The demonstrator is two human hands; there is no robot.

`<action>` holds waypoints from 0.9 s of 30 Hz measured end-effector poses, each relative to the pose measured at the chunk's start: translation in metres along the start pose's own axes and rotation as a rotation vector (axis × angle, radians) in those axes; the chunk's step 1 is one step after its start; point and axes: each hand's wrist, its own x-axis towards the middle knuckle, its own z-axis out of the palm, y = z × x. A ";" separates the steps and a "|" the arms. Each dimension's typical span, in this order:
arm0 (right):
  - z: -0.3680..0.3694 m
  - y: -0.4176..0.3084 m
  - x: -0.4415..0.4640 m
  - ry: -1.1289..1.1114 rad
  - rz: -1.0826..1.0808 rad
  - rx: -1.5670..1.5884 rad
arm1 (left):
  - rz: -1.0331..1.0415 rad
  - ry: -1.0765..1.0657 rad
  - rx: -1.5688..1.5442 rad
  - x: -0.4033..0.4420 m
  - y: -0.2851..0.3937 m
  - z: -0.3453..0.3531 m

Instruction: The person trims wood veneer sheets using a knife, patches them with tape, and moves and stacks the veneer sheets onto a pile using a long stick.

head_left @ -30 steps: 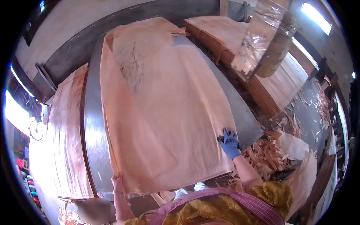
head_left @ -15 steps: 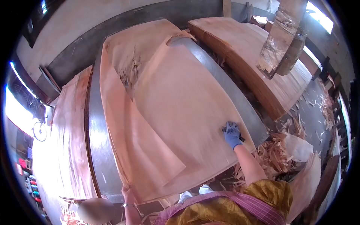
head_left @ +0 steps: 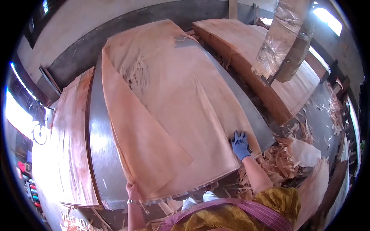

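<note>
Head view: left hand, gloved right hand on veneer

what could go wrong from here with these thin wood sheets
The ragged patch toward the far end of the wood sheets might tear further if the left hand tugs its corner. The raised ridge ahead of the gloved right hand may crease or split if pressed flat. Loose scraps could be slippery underfoot.

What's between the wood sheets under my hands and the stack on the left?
In the head view, a strip of grey tabletop lies between the wood sheets and the stack.
</note>
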 end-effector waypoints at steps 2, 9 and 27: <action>-0.003 -0.003 0.025 0.016 -0.028 0.037 | -0.069 -0.005 0.080 -0.016 0.046 0.024; -0.013 -0.009 0.105 -0.099 -0.006 0.027 | -0.044 -0.019 -0.132 0.056 0.057 0.067; 0.020 0.059 0.124 -0.018 0.046 -0.117 | -0.042 -0.079 -0.195 0.020 0.025 0.101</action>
